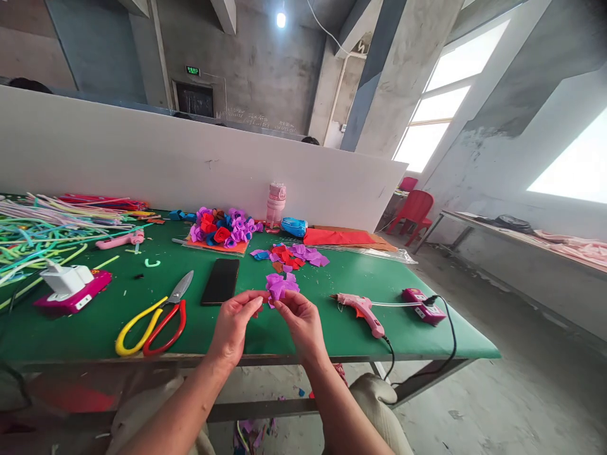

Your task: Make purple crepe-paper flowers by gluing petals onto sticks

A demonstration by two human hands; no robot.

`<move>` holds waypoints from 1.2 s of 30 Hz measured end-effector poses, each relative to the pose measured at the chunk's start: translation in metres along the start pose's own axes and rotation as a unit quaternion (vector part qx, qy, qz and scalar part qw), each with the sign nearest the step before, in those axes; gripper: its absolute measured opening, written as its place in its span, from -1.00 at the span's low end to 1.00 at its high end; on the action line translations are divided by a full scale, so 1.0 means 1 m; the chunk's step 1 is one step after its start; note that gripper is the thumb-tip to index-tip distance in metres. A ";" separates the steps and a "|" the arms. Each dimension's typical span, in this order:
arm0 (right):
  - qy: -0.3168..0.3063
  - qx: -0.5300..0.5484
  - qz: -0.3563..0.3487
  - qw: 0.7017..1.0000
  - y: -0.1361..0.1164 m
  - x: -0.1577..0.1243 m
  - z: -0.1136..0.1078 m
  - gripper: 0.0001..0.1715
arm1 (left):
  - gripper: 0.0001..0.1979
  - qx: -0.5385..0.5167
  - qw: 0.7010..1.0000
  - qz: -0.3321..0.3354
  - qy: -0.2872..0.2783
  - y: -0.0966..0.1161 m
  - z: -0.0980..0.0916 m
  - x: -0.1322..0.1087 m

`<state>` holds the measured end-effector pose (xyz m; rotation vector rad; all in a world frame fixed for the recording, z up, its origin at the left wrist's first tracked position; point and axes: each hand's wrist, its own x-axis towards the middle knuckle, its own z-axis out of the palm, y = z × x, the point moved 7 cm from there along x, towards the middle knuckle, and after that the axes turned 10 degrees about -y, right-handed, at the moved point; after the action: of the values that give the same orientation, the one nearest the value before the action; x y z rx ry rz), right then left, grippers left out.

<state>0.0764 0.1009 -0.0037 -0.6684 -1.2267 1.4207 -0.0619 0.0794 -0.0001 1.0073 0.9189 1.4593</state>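
Observation:
Near the table's front edge, my left hand (233, 321) is closed in a pinch, with a bit of red paper (258, 311) showing at its fingers. Close beside it, my right hand (301, 319) also pinches, its fingertips against a purple paper piece (282, 285). The two hands' fingertips nearly meet, and they partly hide what lies between them. Just beyond is a loose heap of red, purple and blue paper pieces (287, 256). A pink glue gun (358, 308) lies to the right of my right hand. Left of my left hand are a black phone (220, 281) and red-and-yellow-handled scissors (156, 319).
Paper flowers (222, 227) are heaped at the back, near a pink bottle (275, 205) and red paper sheets (337, 237). Coloured strips (42, 227) cover the far left. Power strips (423, 307) sit on both sides, with a cord off the right edge. A white board (190, 158) stands behind.

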 end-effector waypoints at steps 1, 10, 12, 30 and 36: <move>0.004 0.004 0.001 1.000 0.000 0.000 -0.001 -0.71 | -0.81 -0.011 1.000 0.004 0.003 -0.001 -0.002 0.001; -0.029 0.125 0.047 0.991 0.001 -0.004 0.006 -0.73 | -0.75 -0.082 0.992 -0.086 -0.037 -0.023 0.007 0.004; -0.045 0.131 0.059 0.989 -0.001 -0.005 0.010 -0.71 | -0.75 -0.097 0.991 -0.075 -0.044 -0.021 0.010 0.004; -0.049 0.055 0.077 0.994 -0.002 -0.007 0.009 -0.69 | -0.82 -0.108 0.987 -0.072 -0.094 -0.012 0.019 0.003; 0.000 0.001 0.023 1.000 -0.004 -0.005 0.000 -0.61 | -0.82 -0.121 0.988 -0.070 -0.060 -0.016 0.010 0.007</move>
<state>0.0795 0.0953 -0.0011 -0.6985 -1.2177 1.4596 -0.0470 0.0879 -0.0108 0.8247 0.6910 1.3406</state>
